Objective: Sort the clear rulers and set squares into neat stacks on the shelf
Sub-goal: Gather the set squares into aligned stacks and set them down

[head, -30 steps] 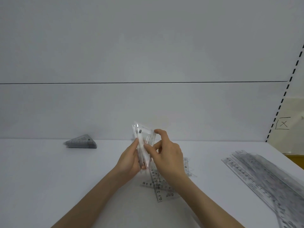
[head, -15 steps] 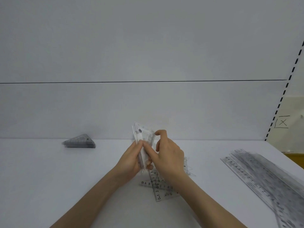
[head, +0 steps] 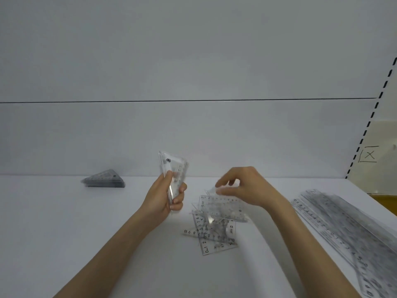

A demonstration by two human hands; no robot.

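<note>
- left hand (head: 165, 201) clamped round a bundle of set squares (head: 174, 168), held upright on edge above the shelf (head: 86, 233); likely so the edges line up and the next piece slots in
- right hand (head: 247, 186) at 3 o'clock of the left, apart from it, fingers curled down over the loose pile (head: 217, 229); fingertips blurred, cannot tell whether they pinch a piece
- loose pile lies criss-crossed, unsorted, at 6 o'clock of the right hand
- triangle stack (head: 104, 182) flat at 10 o'clock, by the back wall, away from the work
- long rulers (head: 348, 231) laid together at 3 o'clock, kept separate by type
</note>
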